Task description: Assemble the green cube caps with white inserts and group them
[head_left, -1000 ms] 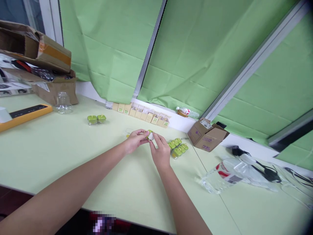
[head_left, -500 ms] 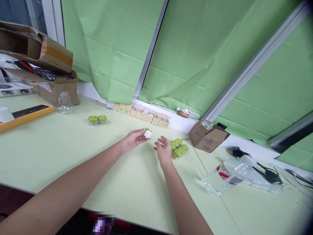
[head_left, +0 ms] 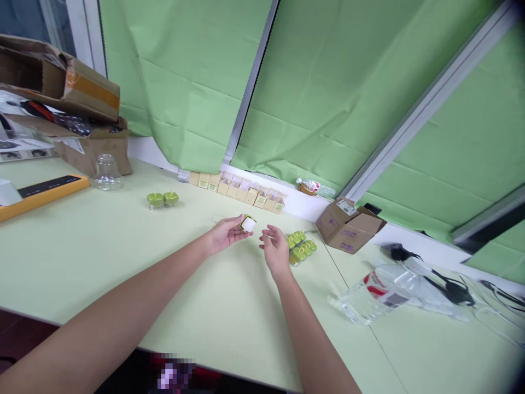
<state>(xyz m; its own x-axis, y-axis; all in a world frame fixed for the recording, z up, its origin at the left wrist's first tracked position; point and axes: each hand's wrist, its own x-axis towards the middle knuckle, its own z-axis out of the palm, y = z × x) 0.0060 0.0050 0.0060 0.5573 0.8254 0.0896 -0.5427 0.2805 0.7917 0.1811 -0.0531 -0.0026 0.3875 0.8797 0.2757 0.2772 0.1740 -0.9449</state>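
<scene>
My left hand (head_left: 225,235) is closed on a small square green-rimmed piece (head_left: 248,224) with a white face turned up, perhaps the lid of one of the small containers. Just right of it, my right hand (head_left: 274,246) is raised over the table with its fingers loosely bent and apart, and I see nothing in them. Beside the right hand stand several small clear containers with green lids and loops on top (head_left: 302,249). Partly hidden behind my left hand lies a clear item with a thin outline (head_left: 216,219).
Two more green-lidded containers (head_left: 163,199) stand at left. A row of small beige cartons (head_left: 241,190) lines the wall. A cardboard box (head_left: 346,225), a large clear bottle (head_left: 373,295) and cables lie right. At far left are a glass jar (head_left: 107,174), stacked cardboard boxes (head_left: 96,148) and an orange-edged device (head_left: 49,192).
My right hand's fingers have bent in slightly. The left hand keeps hold of the green-rimmed piece, almost unmoved. The view has shifted very little.
</scene>
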